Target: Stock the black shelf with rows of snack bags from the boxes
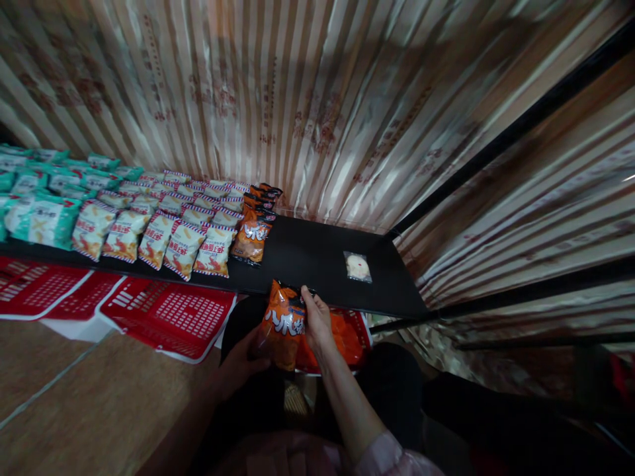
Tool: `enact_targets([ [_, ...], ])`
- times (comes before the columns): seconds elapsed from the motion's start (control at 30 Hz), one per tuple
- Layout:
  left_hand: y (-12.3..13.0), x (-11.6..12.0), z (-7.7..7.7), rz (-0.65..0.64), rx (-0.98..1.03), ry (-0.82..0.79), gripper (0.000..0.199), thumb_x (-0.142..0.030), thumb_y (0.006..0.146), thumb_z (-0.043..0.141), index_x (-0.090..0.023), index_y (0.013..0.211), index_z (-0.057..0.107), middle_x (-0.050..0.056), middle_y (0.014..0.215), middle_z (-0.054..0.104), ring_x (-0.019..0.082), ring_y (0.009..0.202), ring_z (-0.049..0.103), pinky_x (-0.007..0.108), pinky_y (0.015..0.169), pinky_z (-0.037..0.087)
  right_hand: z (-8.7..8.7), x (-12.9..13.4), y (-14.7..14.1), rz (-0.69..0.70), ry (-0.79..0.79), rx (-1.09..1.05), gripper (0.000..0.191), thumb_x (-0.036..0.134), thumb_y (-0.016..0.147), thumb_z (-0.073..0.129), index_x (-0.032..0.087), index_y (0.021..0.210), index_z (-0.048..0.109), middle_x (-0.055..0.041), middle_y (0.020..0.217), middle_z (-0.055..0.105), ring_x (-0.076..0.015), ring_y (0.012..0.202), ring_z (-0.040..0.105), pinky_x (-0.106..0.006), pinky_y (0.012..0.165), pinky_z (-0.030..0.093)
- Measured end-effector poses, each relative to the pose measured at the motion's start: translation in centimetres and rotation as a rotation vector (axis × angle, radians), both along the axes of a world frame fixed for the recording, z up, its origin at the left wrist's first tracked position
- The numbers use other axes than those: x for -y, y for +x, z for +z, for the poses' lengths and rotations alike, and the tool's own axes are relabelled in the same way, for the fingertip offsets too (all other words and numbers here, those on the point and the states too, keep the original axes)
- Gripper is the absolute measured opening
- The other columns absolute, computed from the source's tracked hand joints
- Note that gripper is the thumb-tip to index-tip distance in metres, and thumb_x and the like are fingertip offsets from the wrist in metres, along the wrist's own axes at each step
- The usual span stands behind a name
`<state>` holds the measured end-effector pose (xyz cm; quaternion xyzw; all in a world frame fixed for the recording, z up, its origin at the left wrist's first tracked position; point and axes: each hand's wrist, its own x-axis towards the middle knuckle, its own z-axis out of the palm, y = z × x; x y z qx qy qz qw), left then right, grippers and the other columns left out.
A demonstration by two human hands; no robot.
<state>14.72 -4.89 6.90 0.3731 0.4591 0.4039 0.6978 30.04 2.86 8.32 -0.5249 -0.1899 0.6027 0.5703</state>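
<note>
An orange and black snack bag (284, 334) with white lettering is held upright in front of the shelf edge. My right hand (317, 320) grips its upper right side, thumb towards the top. At the bag's lower left, my left hand (248, 362) is closed on the side, its fingertips partly hidden behind the bag and in shadow. On the black shelf (307, 254), a row of similar orange snack bags (252, 237) stands front to back. White snack bags with striped edges (215, 250) stand in rows left of them.
Teal snack bags (43, 221) fill the far left of the shelf. A small clear packet with a pale round item (358, 267) lies on the right. Red baskets (191, 317) sit below; one under my hands holds orange bags (350, 340). Black poles (476, 155) and a striped curtain (278, 86) border the shelf.
</note>
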Motion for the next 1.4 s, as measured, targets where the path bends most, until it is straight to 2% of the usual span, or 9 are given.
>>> enact_targets([
  [0.1, 0.0, 0.0, 0.1, 0.001, 0.003, -0.007, 0.059, -0.013, 0.057, 0.071, -0.028, 0.113, 0.061, 0.0, 0.108, 0.066, 0.029, 0.112, 0.053, 0.043, 0.097, 0.04, 0.0, -0.1, 0.0, -0.023, 0.006, 0.04, 0.041, 0.05, 0.05, 0.077, 0.019, 0.057, 0.051, 0.0061, 0.05, 0.058, -0.0118, 0.047, 0.055, -0.025, 0.051, 0.045],
  [0.3, 0.4, 0.1, -0.7, -0.005, 0.038, -0.018, 0.06, -0.015, 0.057, 0.071, -0.027, 0.114, 0.06, 0.001, 0.115, 0.063, 0.028, 0.114, 0.052, 0.043, 0.099, 0.037, -0.5, -0.4, 0.1, -0.009, 0.016, 0.053, 0.043, 0.055, 0.051, 0.075, 0.02, 0.059, 0.052, 0.0042, 0.052, 0.06, -0.0133, 0.049, 0.057, -0.025, 0.049, 0.045],
  [0.5, 0.3, -0.3, -0.6, 0.007, 0.019, -0.039, 0.058, -0.018, 0.06, 0.071, -0.027, 0.115, 0.058, 0.001, 0.1, 0.069, 0.028, 0.107, 0.057, 0.043, 0.096, 0.04, -1.5, 0.0, -0.1, 0.076, 0.05, 0.071, 0.035, 0.052, 0.062, 0.069, 0.022, 0.072, 0.056, 0.0032, 0.064, 0.064, -0.0147, 0.058, 0.06, -0.025, 0.053, 0.046],
  [0.67, 0.6, -0.9, -1.5, 0.007, 0.112, 0.021, 0.055, -0.02, 0.066, 0.068, -0.024, 0.119, 0.053, 0.003, 0.125, 0.056, 0.024, 0.116, 0.05, 0.04, 0.1, 0.037, -2.0, 0.8, -0.6, 0.123, 0.069, 0.05, 0.033, 0.051, 0.065, 0.068, 0.02, 0.075, 0.058, 0.0018, 0.067, 0.067, -0.0168, 0.066, 0.063, -0.026, 0.058, 0.048],
  [0.77, 0.7, -1.4, -1.8, 0.03, 0.134, 0.058, 0.058, -0.02, 0.067, 0.067, -0.02, 0.122, 0.05, 0.005, 0.129, 0.052, 0.024, 0.121, 0.045, 0.04, 0.103, 0.034, -2.0, 1.3, -0.7, 0.156, 0.057, 0.031, 0.033, 0.05, 0.065, 0.068, 0.02, 0.076, 0.059, -0.0001, 0.073, 0.069, -0.0175, 0.07, 0.064, -0.026, 0.059, 0.049],
  [1.03, 0.6, -2.4, -1.5, 0.035, 0.079, 0.097, 0.054, -0.024, 0.066, 0.067, -0.019, 0.118, 0.052, 0.005, 0.116, 0.061, 0.025, 0.113, 0.051, 0.039, 0.099, 0.037, -2.4, 2.2, -0.6, 0.336, 0.062, 0.03, 0.042, 0.052, 0.067, 0.067, 0.019, 0.094, 0.063, -0.0037, 0.084, 0.07, -0.0179, 0.072, 0.065, -0.028, 0.063, 0.051],
  [1.17, 0.6, -2.8, -1.2, 0.019, 0.092, 0.095, 0.054, -0.025, 0.066, 0.068, -0.02, 0.118, 0.052, 0.005, 0.11, 0.063, 0.025, 0.108, 0.055, 0.039, 0.096, 0.039, -2.6, 2.4, -0.4, 0.363, 0.118, 0.044, 0.041, 0.046, 0.064, 0.071, 0.021, 0.096, 0.062, -0.0023, 0.085, 0.07, -0.0165, 0.069, 0.065, -0.029, 0.066, 0.052],
  [1.4, 0.6, -3.5, -0.5, 0.04, 0.059, 0.091, 0.053, -0.026, 0.063, 0.07, -0.02, 0.113, 0.055, 0.005, 0.111, 0.064, 0.026, 0.107, 0.056, 0.039, 0.097, 0.039, -2.3, 2.4, -0.3, 0.371, 0.123, 0.082, 0.048, 0.037, 0.058, 0.078, 0.023, 0.1, 0.06, -0.0025, 0.091, 0.07, -0.0172, 0.079, 0.065, -0.03, 0.076, 0.05],
])
